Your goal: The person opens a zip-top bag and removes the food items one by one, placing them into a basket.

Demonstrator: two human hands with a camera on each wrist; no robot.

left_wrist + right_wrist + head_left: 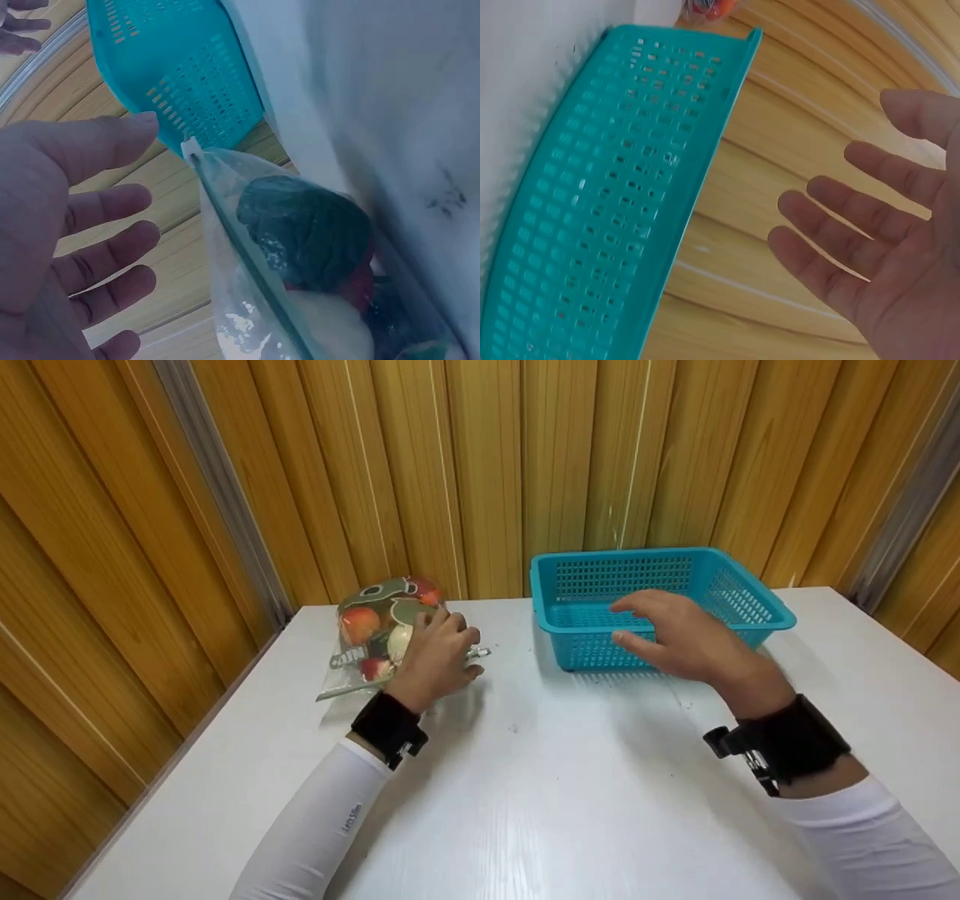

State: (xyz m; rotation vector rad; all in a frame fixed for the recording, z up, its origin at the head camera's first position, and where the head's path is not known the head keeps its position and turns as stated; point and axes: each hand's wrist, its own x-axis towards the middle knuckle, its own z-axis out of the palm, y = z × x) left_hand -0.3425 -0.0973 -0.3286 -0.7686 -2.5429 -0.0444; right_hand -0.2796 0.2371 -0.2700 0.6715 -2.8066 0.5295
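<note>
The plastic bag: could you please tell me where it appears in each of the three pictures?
Head: the plastic bag is left of the middle, partly behind the left hand.
Left wrist: the plastic bag is at the lower middle and right.
Right wrist: only a small part shows, at the top edge.
Shared landmark: the blue basket.

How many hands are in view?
2: the left hand beside the clear bag, the right hand near the turquoise basket. No others show.
</note>
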